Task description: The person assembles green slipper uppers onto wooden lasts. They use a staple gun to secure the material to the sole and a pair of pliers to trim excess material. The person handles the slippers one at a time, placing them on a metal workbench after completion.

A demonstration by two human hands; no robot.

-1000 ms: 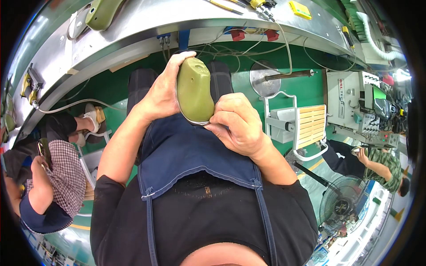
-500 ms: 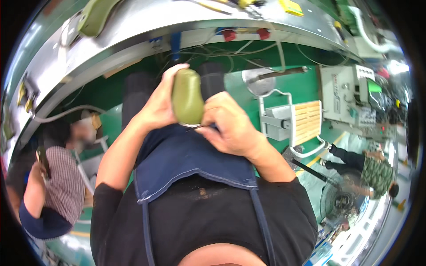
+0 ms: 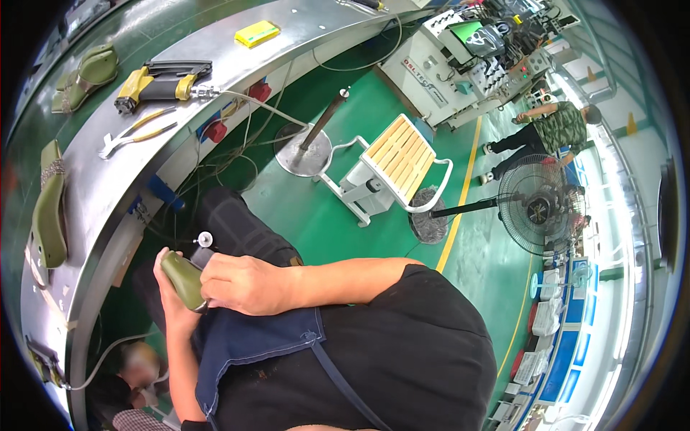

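Observation:
My left hand [image 3: 171,296] grips an olive-green shoe last [image 3: 184,279] above my lap, its fingers wrapped along the far side. My right hand [image 3: 243,284] presses against the near right side of the last with curled fingers. Whatever those fingers pinch is hidden; a dark grey piece shows just beyond them. Past it is a small round metal disc [image 3: 205,239], whose attachment I cannot make out. My navy apron [image 3: 266,343] lies under both hands.
On the curved metal bench are a yellow-and-black staple gun [image 3: 159,87], pliers [image 3: 140,135], a yellow box [image 3: 256,34] and more green lasts [image 3: 50,223]. To the right stand a slatted wooden seat [image 3: 399,158], a floor fan [image 3: 537,208] and a person [image 3: 560,126]. Another person is lower left.
My view has swung to the right, bringing the staple gun and fan into fuller sight. The last stays between my hands, now tilted and lower left in the picture.

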